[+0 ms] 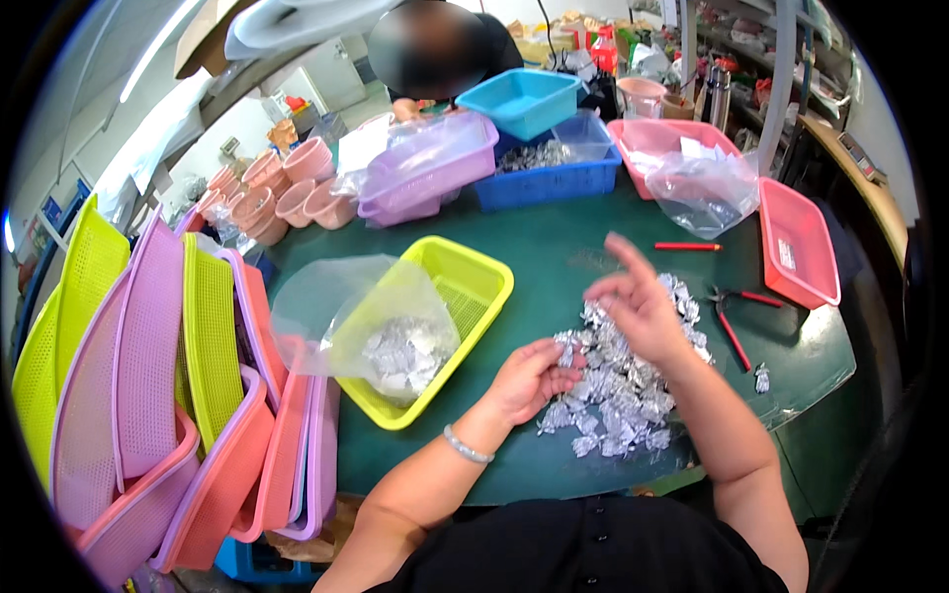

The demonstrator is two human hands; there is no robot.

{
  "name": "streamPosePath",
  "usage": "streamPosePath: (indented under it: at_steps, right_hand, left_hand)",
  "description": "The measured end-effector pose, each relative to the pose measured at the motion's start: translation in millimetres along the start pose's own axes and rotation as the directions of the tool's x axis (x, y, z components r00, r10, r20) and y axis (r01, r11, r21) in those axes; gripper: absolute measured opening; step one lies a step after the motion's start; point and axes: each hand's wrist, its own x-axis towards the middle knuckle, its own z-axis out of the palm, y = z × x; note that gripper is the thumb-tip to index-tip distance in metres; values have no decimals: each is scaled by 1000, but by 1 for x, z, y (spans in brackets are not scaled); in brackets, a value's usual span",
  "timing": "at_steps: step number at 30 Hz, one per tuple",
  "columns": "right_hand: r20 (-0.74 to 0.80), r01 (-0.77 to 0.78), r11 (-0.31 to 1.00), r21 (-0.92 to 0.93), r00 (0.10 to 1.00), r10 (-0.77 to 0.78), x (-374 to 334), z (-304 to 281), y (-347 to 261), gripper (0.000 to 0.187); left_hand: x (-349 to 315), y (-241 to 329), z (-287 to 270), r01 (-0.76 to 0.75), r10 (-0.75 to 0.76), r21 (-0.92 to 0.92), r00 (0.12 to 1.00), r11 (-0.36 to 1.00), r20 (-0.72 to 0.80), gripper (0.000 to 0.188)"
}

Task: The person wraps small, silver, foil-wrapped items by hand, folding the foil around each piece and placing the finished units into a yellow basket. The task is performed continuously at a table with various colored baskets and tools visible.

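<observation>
A heap of crumpled silvery metallic pieces (pixel 623 405) lies on the green table in front of me. At the heap's left edge my left hand (pixel 532 381) has its fingers closed on one silvery piece (pixel 566 346). Above the far part of the heap my right hand (pixel 641 301) is raised, index finger stretched out and fingers apart, with nothing visible in it. To the left stands a yellow-green plastic basket (pixel 484 267), and in it a clear plastic bag (pixel 341 296) holds more silvery pieces.
Red-handled pliers (pixel 736 316), a red pen (pixel 689 246) and a pink basket (pixel 799 242) lie on the right. Stacked coloured baskets (pixel 213 346) crowd the left. A purple basket (pixel 435 163), a blue bin (pixel 554 183) and pink pots (pixel 297 188) line the far side, where a person (pixel 484 49) sits.
</observation>
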Motion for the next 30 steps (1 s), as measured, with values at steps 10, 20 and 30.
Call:
streamPosePath:
  at_steps: [10,20,30]
  right_hand:
    - [167,144,929,-340,982,-91,-13,22,-19,32]
    - [160,-84,984,-155,981,109,-16,21,29,32]
    - [131,-208,978,3,970,206,-21,17,33,28]
  left_hand:
    - [-11,1,6,-10,8,-46,999,999,-37,28]
    - [-7,3,3,-9,8,-45,999,999,-41,29]
    - [-8,-1,5,32,-31,-14,999,999,33,35]
